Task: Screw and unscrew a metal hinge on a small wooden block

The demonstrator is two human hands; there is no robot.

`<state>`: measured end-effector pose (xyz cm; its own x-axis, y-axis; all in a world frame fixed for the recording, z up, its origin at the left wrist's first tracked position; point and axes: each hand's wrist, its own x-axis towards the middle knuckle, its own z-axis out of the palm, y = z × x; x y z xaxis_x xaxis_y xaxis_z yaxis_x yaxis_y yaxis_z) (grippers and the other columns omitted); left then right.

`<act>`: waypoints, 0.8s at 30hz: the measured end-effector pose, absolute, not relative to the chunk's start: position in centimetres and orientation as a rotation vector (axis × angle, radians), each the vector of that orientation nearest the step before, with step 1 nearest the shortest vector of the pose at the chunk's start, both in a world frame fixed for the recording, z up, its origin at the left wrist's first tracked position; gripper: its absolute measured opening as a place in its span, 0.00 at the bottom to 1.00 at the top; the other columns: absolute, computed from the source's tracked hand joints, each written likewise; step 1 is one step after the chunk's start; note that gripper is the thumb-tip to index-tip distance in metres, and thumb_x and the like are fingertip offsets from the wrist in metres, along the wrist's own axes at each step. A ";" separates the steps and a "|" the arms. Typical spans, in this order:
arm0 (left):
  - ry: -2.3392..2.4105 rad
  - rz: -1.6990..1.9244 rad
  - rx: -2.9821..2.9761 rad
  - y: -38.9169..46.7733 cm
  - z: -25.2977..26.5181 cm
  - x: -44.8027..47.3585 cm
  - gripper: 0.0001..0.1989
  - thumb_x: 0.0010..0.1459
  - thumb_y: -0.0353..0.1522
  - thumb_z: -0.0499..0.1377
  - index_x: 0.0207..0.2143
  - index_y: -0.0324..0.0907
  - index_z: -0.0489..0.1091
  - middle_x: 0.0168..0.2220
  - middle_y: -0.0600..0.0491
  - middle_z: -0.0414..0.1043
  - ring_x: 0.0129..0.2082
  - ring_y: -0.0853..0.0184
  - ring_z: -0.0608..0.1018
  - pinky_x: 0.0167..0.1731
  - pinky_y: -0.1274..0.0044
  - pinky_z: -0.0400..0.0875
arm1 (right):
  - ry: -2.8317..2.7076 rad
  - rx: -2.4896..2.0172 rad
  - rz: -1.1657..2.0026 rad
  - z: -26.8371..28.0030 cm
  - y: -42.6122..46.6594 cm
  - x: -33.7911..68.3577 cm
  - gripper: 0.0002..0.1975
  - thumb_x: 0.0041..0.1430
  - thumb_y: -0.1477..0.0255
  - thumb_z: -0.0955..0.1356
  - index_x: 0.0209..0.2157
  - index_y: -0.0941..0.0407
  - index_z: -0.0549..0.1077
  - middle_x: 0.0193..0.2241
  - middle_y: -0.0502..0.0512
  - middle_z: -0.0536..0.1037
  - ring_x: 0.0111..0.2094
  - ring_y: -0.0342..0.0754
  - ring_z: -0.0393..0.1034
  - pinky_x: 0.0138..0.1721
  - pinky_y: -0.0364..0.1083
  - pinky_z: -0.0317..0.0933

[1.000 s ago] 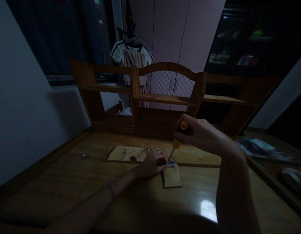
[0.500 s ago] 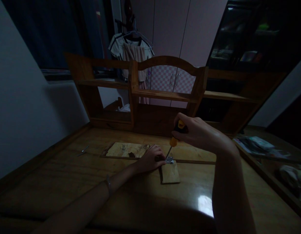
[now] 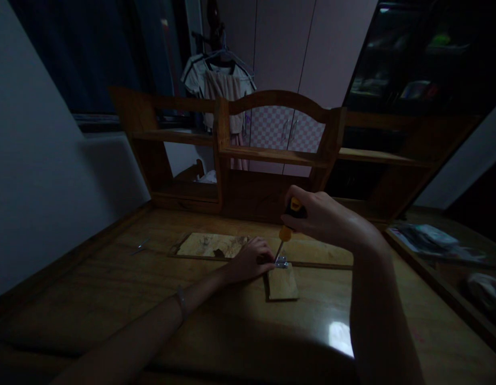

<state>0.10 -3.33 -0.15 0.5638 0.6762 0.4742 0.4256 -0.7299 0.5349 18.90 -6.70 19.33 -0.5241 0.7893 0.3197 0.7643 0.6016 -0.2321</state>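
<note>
A screwdriver (image 3: 285, 234) with a yellow and black handle is gripped in my right hand (image 3: 322, 218), fingers wrapped round the handle's top. Its shaft slants down to a small silver metal hinge (image 3: 282, 263). That hinge lies where a small wooden block (image 3: 283, 284) meets a long, thin board (image 3: 210, 245). My left hand (image 3: 251, 258) rests over the long board, thumb and fingers drawn together at the hinge's left side by the screwdriver tip. What sits between those fingertips is hidden.
Under everything is a glossy wooden desktop (image 3: 215, 326), with a small thin metal item (image 3: 140, 246) at the left. A wooden shelf unit (image 3: 272, 155) stands along the back. Papers (image 3: 428, 238) lie to the right, beyond a raised wooden edge.
The view has shifted very slightly. Both hands stay at the hinge, and the screwdriver keeps nearly the same slant with its tip there.
</note>
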 end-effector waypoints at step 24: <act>0.892 0.977 2.447 -3.2 -0.4 0.0 0.07 0.55 0.36 0.64 0.32 0.42 0.74 0.34 0.52 0.71 0.41 0.64 0.69 0.43 0.72 0.62 | -2.431 -1.310 0.021 19.4 -6.5 18.5 0.11 0.57 0.63 0.66 0.37 0.55 0.65 0.25 0.51 0.72 0.24 0.43 0.64 0.23 0.41 0.50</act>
<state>0.00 -3.25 -0.41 0.5619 0.6698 0.4855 0.4226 -0.7369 0.5276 18.47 -6.52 19.36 -0.4944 0.8083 0.3197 0.8028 0.5656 -0.1887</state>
